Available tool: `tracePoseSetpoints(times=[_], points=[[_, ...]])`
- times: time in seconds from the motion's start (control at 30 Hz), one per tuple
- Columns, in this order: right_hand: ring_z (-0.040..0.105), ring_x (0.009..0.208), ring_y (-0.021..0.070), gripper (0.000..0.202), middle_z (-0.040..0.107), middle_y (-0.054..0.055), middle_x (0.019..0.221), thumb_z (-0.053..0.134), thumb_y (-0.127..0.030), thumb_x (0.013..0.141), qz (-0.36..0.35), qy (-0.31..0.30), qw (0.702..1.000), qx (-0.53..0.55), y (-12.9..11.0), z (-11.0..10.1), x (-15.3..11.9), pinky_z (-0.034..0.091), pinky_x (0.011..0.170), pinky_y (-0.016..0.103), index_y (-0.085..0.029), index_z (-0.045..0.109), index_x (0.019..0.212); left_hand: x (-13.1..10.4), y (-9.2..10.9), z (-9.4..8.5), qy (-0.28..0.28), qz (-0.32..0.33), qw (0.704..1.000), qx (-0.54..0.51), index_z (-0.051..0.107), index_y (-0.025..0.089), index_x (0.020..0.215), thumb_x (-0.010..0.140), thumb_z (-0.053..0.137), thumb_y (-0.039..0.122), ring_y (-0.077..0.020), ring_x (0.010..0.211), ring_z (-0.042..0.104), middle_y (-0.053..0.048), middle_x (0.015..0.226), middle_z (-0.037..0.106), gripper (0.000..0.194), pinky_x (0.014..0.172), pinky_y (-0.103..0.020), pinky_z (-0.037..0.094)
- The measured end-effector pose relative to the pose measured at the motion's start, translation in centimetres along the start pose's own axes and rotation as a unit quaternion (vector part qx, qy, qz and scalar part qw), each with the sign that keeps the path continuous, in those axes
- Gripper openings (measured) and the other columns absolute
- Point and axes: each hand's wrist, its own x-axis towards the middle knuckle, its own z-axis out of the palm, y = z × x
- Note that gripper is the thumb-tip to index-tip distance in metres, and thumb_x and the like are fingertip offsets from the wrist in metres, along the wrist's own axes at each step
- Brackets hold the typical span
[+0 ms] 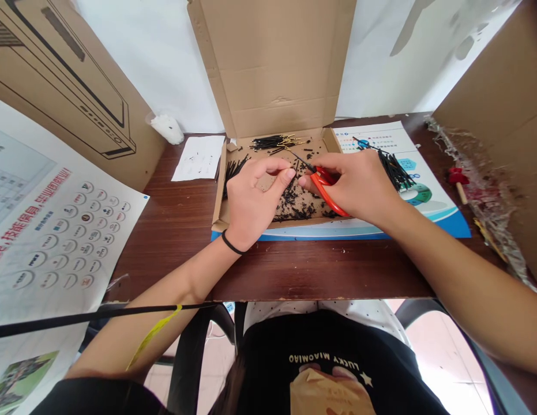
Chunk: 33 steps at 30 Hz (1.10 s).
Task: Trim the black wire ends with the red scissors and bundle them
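My right hand is closed around a pair of red-handled scissors, their dark blades pointing up and left over an open cardboard box. Just left of the blades, my left hand has thumb and index finger pinched together; whatever is between them is too small to make out. Beyond both hands, a bundle of thin black sticks with gold-coloured ends lies inside the box. Short black scraps are scattered over the box floor below my fingers. More black sticks show at the box's left side, partly behind my left hand.
To the right, a pile of black sticks lies on a printed sheet. A small white paper with dark bits is left of the box. Cardboard panels flank the brown table. Crumpled clear plastic lies along the right edge.
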Motion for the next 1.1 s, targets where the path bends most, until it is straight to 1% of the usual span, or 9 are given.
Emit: tracePoseSetpoints(times=[0.13,0.3,0.47,0.7,0.8,0.87,0.97,1.03,1.1], points=[[0.034,0.052,0.0118,0.052,0.041,-0.003,0.048,0.058,-0.069,0.081,0.002,0.001,1.0,0.017,-0.1,-0.1,0.0,0.024,0.053,0.029,-0.021,0.058,0.06,-0.1,-0.2,0.1,0.015,-0.007,1.0,-0.005,0.074,0.022,0.085,0.08,0.075,0.034,-0.0173,0.088,0.062,-0.003,0.088,0.072,0.013,0.09,-0.033,0.048],[0.03,0.052,0.0104,0.055,0.04,-0.003,0.05,0.059,-0.071,0.078,0.0,-0.022,1.0,0.021,-0.3,-0.1,0.0,0.024,0.053,0.028,-0.021,0.053,0.057,-0.1,0.0,0.2,0.023,0.002,1.0,0.007,0.074,0.022,0.086,0.082,0.074,0.033,-0.0168,0.087,0.063,-0.004,0.089,0.072,0.012,0.09,-0.033,0.049],[0.033,0.053,0.0113,0.051,0.042,-0.003,0.052,0.059,-0.068,0.079,0.004,-0.025,1.0,0.009,-0.5,-0.1,-0.2,0.025,0.056,0.028,-0.021,0.055,0.06,-0.1,0.1,0.2,0.029,0.002,1.0,0.005,0.074,0.022,0.083,0.081,0.075,0.03,-0.017,0.085,0.063,-0.003,0.087,0.072,0.008,0.09,-0.034,0.048],[0.038,0.055,0.0135,0.044,0.044,-0.001,0.051,0.059,-0.061,0.082,-0.01,0.006,1.0,-0.016,-0.1,0.4,-0.4,0.027,0.059,0.029,-0.022,0.057,0.061,0.0,0.0,0.2,0.023,-0.013,1.0,-0.007,0.073,0.021,0.082,0.08,0.075,0.023,-0.0158,0.088,0.063,-0.002,0.087,0.071,0.003,0.087,-0.03,0.047],[0.042,0.058,0.0149,0.046,0.043,0.0,0.05,0.062,-0.06,0.081,0.017,0.001,1.0,0.003,0.0,0.5,-0.3,0.028,0.058,0.029,-0.022,0.053,0.057,0.2,-0.1,0.3,0.006,-0.028,0.999,-0.02,0.073,0.021,0.081,0.079,0.075,0.024,-0.0149,0.085,0.062,-0.001,0.086,0.071,0.004,0.085,-0.029,0.047],[0.045,0.061,0.0158,0.048,0.045,0.0,0.051,0.065,-0.061,0.079,0.052,-0.009,0.997,0.06,-0.1,0.7,-0.2,0.029,0.058,0.029,-0.021,0.051,0.056,0.3,-0.2,0.5,-0.011,-0.059,0.997,-0.052,0.073,0.02,0.081,0.078,0.077,0.026,-0.0141,0.081,0.062,-0.002,0.084,0.071,0.008,0.081,-0.028,0.047],[0.049,0.064,0.0157,0.046,0.052,0.0,0.057,0.071,-0.062,0.074,0.106,-0.017,0.97,0.22,-0.3,1.3,-0.2,0.032,0.056,0.028,-0.021,0.054,0.063,0.4,-0.5,0.9,-0.045,-0.133,0.978,-0.153,0.072,0.02,0.079,0.074,0.081,0.032,-0.0129,0.077,0.062,-0.002,0.083,0.07,0.016,0.075,-0.027,0.048],[0.05,0.061,0.014,0.044,0.057,0.0,0.063,0.076,-0.06,0.069,0.137,-0.044,0.93,0.339,-0.4,1.8,-0.1,0.035,0.054,0.027,-0.021,0.058,0.071,0.6,-0.7,0.9,-0.064,-0.178,0.955,-0.23,0.071,0.02,0.078,0.07,0.084,0.036,-0.0116,0.074,0.062,-0.001,0.08,0.069,0.022,0.075,-0.027,0.049],[0.05,0.058,0.0125,0.044,0.059,-0.001,0.066,0.08,-0.058,0.065,0.163,-0.069,0.885,0.432,-0.5,2.1,-0.1,0.037,0.052,0.027,-0.022,0.059,0.077,0.6,-0.7,0.9,-0.081,-0.214,0.933,-0.276,0.07,0.02,0.079,0.07,0.084,0.037,-0.01,0.069,0.06,0.001,0.077,0.067,0.024,0.073,-0.026,0.05]])
